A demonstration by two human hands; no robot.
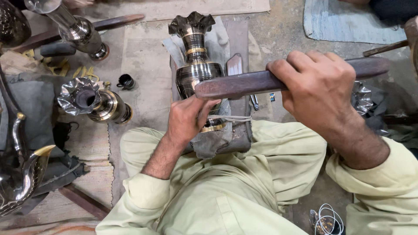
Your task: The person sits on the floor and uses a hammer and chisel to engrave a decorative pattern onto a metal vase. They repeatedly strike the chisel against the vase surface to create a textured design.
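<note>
A dark metal vase with gold bands and a fluted rim [194,52] lies along a grey cloth-covered rest [217,141] between my legs. My left hand [188,116] presses on the vase's lower body, fingers wrapped around it. My right hand [317,89] grips a long dark wooden stick [244,83], held level across the vase's belly, its left end touching or just above the metal. A white cord [230,118] runs near the vase's base.
A second fluted vase [91,102] lies on its side at left, another [74,26] at upper left. A curved metal spout piece [21,174] sits at lower left. A small black cup [126,81], wooden sticks [117,21], a blue rag [339,19].
</note>
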